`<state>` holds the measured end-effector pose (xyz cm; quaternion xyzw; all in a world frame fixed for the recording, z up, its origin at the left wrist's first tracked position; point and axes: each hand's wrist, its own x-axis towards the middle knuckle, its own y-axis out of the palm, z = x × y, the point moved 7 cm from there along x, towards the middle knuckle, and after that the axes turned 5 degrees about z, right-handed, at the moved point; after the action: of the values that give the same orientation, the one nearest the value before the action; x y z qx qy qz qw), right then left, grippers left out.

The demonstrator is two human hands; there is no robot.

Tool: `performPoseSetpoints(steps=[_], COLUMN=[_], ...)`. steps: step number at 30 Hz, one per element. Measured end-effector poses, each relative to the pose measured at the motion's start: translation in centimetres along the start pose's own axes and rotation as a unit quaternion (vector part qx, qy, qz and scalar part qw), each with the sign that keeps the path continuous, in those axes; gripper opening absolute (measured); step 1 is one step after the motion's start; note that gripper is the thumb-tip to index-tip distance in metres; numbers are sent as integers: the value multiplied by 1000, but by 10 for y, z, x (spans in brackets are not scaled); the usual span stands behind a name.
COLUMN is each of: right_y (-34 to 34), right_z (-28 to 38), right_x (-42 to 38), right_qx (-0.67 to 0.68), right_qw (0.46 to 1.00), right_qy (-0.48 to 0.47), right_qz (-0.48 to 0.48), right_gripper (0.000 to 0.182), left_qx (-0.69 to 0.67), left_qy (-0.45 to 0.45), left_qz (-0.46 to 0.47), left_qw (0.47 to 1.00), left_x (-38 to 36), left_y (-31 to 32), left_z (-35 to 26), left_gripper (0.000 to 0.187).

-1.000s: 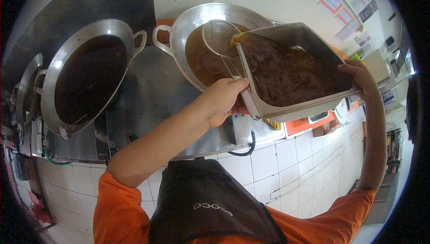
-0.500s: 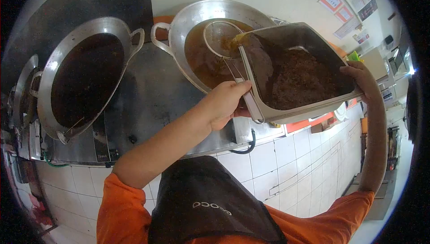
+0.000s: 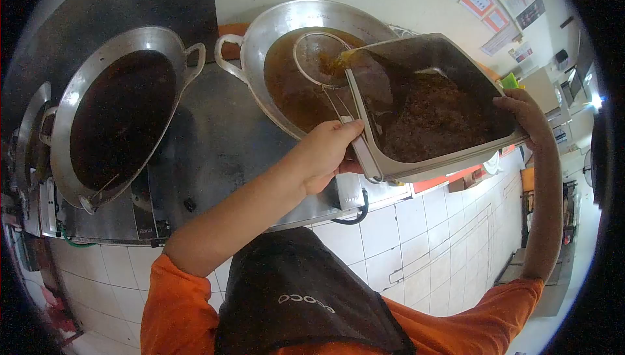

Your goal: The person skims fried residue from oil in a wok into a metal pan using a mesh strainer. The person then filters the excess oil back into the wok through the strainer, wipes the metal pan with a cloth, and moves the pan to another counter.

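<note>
A deep metal pan [image 3: 456, 153] with dark oily liquid and brown sediment is tilted toward a large wok [image 3: 260, 94] of brown oil. Liquid runs from its left corner into a round mesh strainer [image 3: 320, 60] over the wok. My left hand [image 3: 329, 156] is closed round the strainer's handle, against the pan's near left corner. At the pan's right end, my right hand [image 3: 521, 114] grips the rim with its fingers.
A second wok [image 3: 62, 153] of dark oil stands at the left on the metal counter [image 3: 215, 140], with part of another wok [image 3: 29, 117] beyond it. Papers [image 3: 478, 0] hang on the wall. White floor tiles [image 3: 384, 231] lie below.
The view has shifted slightly, moving the woks a little left in it. Liquid has receded from part of the sediment in the pan, and the stream into the strainer continues.
</note>
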<state>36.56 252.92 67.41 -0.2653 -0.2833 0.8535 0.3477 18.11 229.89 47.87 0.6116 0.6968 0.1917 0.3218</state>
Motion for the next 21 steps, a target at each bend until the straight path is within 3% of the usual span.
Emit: performPoseSetpoints(steps=[21], right_y=[-3], right_z=[-4], right_x=[-4], right_qx=[1], right_qw=[1000], right_qy=[-2], right_qz=[6], right_gripper=[21], left_qx=[4], left_qy=[-9], left_qz=[-8], left_qw=[1000], left_x=[0], left_y=[3], left_z=[1], left_gripper=[28])
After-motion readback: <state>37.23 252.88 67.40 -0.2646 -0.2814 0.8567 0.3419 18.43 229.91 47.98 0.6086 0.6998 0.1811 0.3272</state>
